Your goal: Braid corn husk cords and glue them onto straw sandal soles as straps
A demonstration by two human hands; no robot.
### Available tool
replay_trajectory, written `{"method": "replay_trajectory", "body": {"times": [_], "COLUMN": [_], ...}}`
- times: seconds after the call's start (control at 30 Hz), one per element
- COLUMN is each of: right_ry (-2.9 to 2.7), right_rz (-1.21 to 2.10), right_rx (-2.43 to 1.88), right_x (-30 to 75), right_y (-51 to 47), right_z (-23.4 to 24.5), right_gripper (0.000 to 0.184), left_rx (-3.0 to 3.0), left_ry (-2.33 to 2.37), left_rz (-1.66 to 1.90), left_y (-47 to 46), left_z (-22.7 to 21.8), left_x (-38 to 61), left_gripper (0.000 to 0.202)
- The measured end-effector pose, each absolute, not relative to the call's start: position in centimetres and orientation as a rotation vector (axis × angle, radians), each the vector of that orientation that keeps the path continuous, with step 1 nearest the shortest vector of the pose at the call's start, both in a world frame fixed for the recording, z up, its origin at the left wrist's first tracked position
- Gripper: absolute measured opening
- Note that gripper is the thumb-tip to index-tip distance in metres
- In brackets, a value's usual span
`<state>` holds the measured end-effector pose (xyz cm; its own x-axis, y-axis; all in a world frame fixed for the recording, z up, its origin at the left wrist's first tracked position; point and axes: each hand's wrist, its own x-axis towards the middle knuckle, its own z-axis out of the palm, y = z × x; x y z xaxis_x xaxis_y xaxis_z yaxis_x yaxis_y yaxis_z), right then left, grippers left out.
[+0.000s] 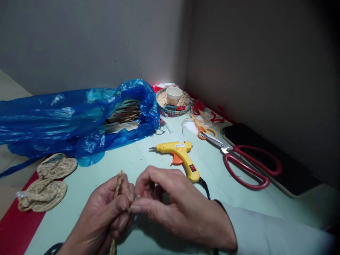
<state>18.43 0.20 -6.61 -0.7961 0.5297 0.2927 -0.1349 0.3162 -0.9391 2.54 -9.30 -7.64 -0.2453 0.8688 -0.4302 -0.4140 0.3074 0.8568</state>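
My left hand is closed around a braided straw cord. One end of the cord sticks up past the thumb, and its lower part hangs out below the palm. Against the left fingertips, my right hand pinches with thumb and forefinger; whatever lies between them is too small to make out. Just beyond the right hand, a yellow glue gun with an orange trigger lies on its side, nozzle to the left. Two coiled pieces of braided straw lie at the left edge of the table.
A blue plastic bag holding dry stalks spreads across the back left. Behind stands a woven tray with a paper cup. Red-handled scissors rest partly against a dark phone-like slab at right, near orange-handled scissors.
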Motion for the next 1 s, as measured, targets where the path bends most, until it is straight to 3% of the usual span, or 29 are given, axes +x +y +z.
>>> {"method": "replay_trajectory", "body": {"times": [0.17, 0.37, 0.8, 1.0], "right_ry": [-2.036, -2.260, -2.387, -2.235], "right_rz": [1.101, 0.800, 0.586, 0.894], "right_rx": [-0.154, -0.221, -0.427, -0.365], "right_x": [18.5, 18.8, 18.1, 17.8], "right_y": [0.2, 0.4, -1.1, -0.7], "right_z": [-7.0, -7.5, -8.3, -8.4], "right_gripper": [0.007, 0.020, 0.010, 0.014], "left_rx": [0.473, 0.436, 0.332, 0.330], "left_ry": [1.397, 1.445, 1.488, 1.398], "left_rz": [1.285, 1.307, 1.281, 1.267], "left_y": [-9.3, -9.3, -9.4, -9.5], "left_z": [-7.5, -7.2, -7.6, -8.0], "left_x": [2.8, 4.1, 5.1, 4.8], "left_gripper": [0.040, 0.046, 0.051, 0.046]}}
